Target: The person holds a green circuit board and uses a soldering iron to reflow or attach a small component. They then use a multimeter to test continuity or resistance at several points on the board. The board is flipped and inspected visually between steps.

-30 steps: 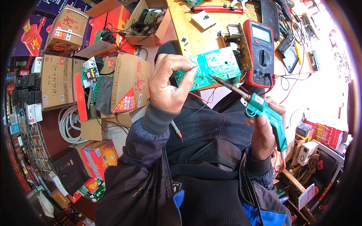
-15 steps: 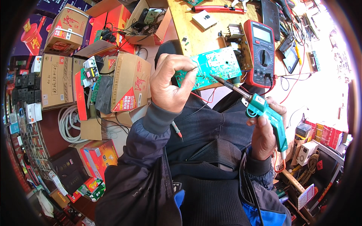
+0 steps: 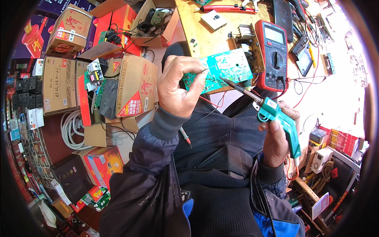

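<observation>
A green circuit board (image 3: 231, 65) lies at the near edge of the wooden bench, its soldered side up. Over its left end, my left hand (image 3: 179, 85) is closed in a pinch. A thin dark tip shows at the fingertips, but I cannot make out what it belongs to. My right hand (image 3: 278, 138) is wrapped round a green pistol-shaped soldering iron (image 3: 282, 120). The iron slants up and left, with its tip at the lower middle of the board; whether it touches is too small to tell.
A red multimeter (image 3: 275, 55) stands right of the board beside a heatsink assembly (image 3: 246, 37). A red desoldering pump (image 3: 229, 8) lies farther back. Cardboard boxes (image 3: 136, 85) crowd the left. A red-tipped test probe (image 3: 185, 136) hangs by my lap, and the iron's orange cord (image 3: 293, 177) trails down.
Both hands and the iron keep nearly the same place. The thin line that stretched from my left fingertips over the board no longer shows clearly.
</observation>
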Demonstrator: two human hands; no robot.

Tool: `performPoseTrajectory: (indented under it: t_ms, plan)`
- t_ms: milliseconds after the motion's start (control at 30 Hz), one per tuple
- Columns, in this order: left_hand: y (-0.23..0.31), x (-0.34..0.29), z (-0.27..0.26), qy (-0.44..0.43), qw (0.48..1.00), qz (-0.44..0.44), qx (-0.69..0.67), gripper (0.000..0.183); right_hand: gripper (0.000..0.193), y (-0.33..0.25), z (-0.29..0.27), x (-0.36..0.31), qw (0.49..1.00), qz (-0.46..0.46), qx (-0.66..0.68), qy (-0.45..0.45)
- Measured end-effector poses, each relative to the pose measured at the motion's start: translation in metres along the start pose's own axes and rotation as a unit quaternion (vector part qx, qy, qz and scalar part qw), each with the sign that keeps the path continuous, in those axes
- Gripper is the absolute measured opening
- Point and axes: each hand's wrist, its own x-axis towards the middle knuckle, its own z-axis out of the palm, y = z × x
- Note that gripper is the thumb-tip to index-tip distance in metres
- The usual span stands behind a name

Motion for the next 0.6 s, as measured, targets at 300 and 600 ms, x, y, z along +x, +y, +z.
performPoseTrajectory:
  t_ms: [300,600]
  plan:
    - [0.0011,0.0006,-0.0005,0.004,1.0,0.007,0.003,0.022,0.041,0.0012,0.0003,0.0008,1.0,-0.003,0.0,-0.001]
    - [0.0069,-0.0063,-0.0062,0.007,1.0,0.002,-0.011,0.022,0.043,0.0001,-0.0044,0.0017,0.999,0.005,0.033,-0.003]
